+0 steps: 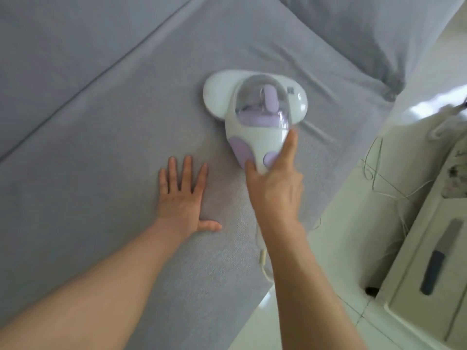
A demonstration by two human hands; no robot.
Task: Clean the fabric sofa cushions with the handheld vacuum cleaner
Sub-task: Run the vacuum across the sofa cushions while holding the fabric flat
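Two bare forearms are entering from the near edge and reaching toward the far side over a grey fabric seat cushion (106, 152). On the left, the left hand (180, 195) is lying palm down on the cushion, its fingers straight and slightly spread and its thumb pointing right, holding nothing. Just to its right, the right hand (274, 188) is gripping the handle of the handheld vacuum cleaner (255, 114), with the thumb lying along the handle's left side and the forefinger stretching along its right side; the other fingers are hidden under the handle. This white and lilac vacuum is resting flat on the cushion, right of centre, its wide head pointing to the far side and its clear dust dome facing up. Beneath the right wrist, a pale power cord (264, 263) is trailing toward the near edge of the cushion. Beyond the vacuum, at the far right, a grey back cushion (358, 34) is lying against the seat, and a seam (101, 74) is running diagonally across the far left. Right of the sofa, thin white wires (379, 178) are lying on a pale tiled floor (336, 223) beside a cream cabinet (429, 261).
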